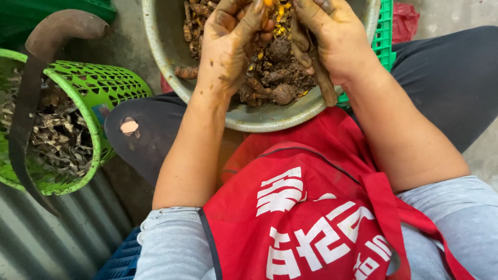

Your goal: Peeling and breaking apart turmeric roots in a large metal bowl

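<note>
Head view: the left hand (231, 39) is curling its muddy fingers around an orange-fleshed root (270, 13) over the metal basin (161, 36), while the right hand (332, 36) is clamping a wooden-handled tool (322, 78) just beside it; a green basket (98, 83) is sitting left of the basin.

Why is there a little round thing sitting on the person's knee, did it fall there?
A pale round scrap lies on the dark trouser knee, outside the metal bowl of muddy roots. It looks like a stray cut piece. How it got there cannot be told. Nothing else stands out.
</note>
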